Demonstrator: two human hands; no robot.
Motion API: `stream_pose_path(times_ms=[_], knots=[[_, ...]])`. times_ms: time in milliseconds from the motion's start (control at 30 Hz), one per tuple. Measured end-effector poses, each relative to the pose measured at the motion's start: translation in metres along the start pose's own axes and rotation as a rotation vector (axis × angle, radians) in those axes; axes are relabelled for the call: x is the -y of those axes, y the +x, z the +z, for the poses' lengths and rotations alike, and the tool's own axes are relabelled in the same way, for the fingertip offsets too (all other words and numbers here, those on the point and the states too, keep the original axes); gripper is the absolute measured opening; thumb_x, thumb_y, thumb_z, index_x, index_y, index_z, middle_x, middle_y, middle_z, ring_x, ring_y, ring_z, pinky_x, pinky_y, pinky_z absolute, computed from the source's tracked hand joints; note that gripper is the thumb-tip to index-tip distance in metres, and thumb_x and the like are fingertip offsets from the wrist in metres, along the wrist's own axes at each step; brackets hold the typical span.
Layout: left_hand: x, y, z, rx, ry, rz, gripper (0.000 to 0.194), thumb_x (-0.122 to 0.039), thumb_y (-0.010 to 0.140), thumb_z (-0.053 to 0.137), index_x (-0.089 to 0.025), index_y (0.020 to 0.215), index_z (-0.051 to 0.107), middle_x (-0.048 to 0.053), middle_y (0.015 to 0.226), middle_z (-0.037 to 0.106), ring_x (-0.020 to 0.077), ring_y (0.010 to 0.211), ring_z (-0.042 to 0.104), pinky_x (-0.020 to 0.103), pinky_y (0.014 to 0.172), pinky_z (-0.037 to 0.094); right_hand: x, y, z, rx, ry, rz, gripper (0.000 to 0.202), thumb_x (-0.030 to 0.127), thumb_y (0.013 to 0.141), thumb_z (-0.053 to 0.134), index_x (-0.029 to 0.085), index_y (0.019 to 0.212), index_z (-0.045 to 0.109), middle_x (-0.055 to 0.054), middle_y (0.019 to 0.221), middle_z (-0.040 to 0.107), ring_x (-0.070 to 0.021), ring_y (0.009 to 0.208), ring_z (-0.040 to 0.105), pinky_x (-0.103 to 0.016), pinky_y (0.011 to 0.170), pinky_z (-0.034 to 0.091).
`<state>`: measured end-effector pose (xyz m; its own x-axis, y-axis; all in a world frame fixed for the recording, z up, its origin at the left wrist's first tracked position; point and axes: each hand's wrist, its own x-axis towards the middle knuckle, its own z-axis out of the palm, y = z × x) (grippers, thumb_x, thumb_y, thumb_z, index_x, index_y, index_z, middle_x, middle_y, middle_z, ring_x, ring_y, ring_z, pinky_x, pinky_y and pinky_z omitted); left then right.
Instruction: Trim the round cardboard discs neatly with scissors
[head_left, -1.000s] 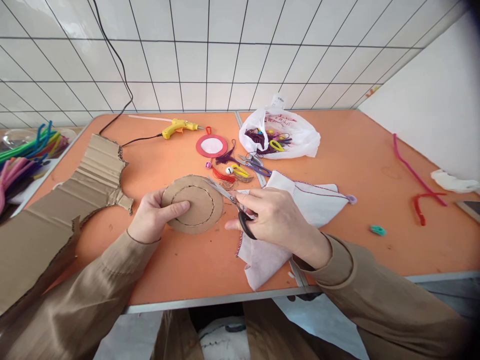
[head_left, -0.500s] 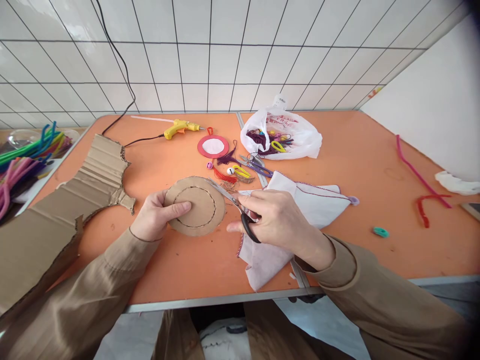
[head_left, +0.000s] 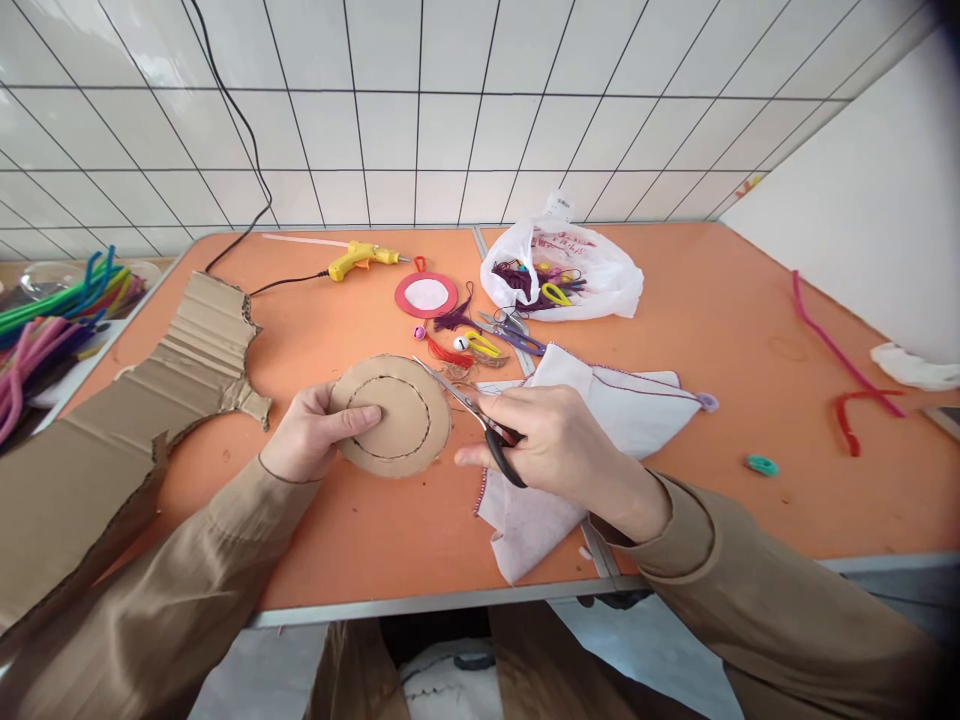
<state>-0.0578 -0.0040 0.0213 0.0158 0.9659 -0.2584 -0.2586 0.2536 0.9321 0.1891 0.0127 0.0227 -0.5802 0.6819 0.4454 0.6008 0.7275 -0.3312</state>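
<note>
My left hand (head_left: 319,430) pinches a round cardboard disc (head_left: 394,410) by its left side, thumb on top. A smaller circle is scored or cut into the disc's face. My right hand (head_left: 547,430) is closed around black-handled scissors (head_left: 499,455), their blades lying along the disc's upper right rim. Under my right forearm lies a folded white cloth with dark red stitching (head_left: 637,405). Just beyond the disc are a red tassel (head_left: 448,354), a white bell (head_left: 461,343) and a yellow loop (head_left: 484,345).
A large torn cardboard sheet (head_left: 97,440) covers the table's left. Behind are a yellow glue gun (head_left: 364,258) with its cord, a red-rimmed round piece (head_left: 426,294), purple-handled scissors (head_left: 517,335) and a white plastic bag (head_left: 600,270). Pipe cleaners (head_left: 847,340) lie right.
The scissor blades have opened a little wider at the disc's rim. The disc has shifted very slightly; both hands keep almost the same places.
</note>
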Motion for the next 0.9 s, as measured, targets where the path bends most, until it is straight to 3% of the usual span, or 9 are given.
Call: stream_pose_path(times_ms=[167,233,333,533,900], knots=[[0.000,-0.001,0.001,0.007,-0.012,0.020,0.025,-0.026,0.054,0.092,-0.017,0.074,0.080,0.003,0.070,0.079,0.0170,0.066,0.070,0.023,0.063,0.056,0.001,0.002,0.001,0.021,0.088,0.076,0.051,0.054,0.089,0.061,0.020,0.059,0.038,0.006,0.055,0.032,-0.0097,0.052,0.027,-0.026,0.050,0.022],[0.000,-0.002,0.002,0.016,-0.010,0.029,0.025,-0.027,0.055,0.092,-0.018,0.075,0.080,0.003,0.072,0.079,0.0167,0.065,0.070,0.024,0.063,0.056,0.001,0.003,0.002,0.052,0.150,0.118,0.047,0.057,0.083,0.066,0.019,0.062,0.048,0.005,0.056,0.039,-0.0100,0.053,0.033,-0.025,0.051,0.026],[0.001,-0.003,0.003,0.031,0.012,0.042,0.025,-0.028,0.057,0.091,-0.018,0.077,0.080,0.003,0.074,0.079,0.0182,0.068,0.071,0.026,0.064,0.057,-0.001,0.003,0.006,0.069,0.181,0.138,0.041,0.058,0.081,0.069,0.017,0.083,0.066,0.002,0.062,0.051,-0.0128,0.059,0.045,-0.025,0.055,0.034],[0.007,0.001,-0.003,0.057,0.111,0.066,0.028,-0.030,0.061,0.090,-0.017,0.083,0.080,0.006,0.080,0.080,0.0241,0.074,0.074,0.032,0.066,0.061,-0.002,0.001,0.007,-0.039,-0.071,0.028,0.052,0.057,0.082,0.070,0.012,0.109,0.074,-0.004,0.069,0.060,-0.0184,0.063,0.055,-0.031,0.060,0.041],[0.008,0.006,-0.014,0.169,0.144,0.082,0.023,-0.023,0.063,0.090,-0.020,0.084,0.081,0.001,0.081,0.081,0.0204,0.076,0.075,0.024,0.065,0.061,0.000,-0.001,0.005,-0.048,-0.238,-0.015,0.047,0.053,0.084,0.071,0.012,0.107,0.075,-0.004,0.068,0.063,-0.0190,0.063,0.057,-0.033,0.060,0.040]])
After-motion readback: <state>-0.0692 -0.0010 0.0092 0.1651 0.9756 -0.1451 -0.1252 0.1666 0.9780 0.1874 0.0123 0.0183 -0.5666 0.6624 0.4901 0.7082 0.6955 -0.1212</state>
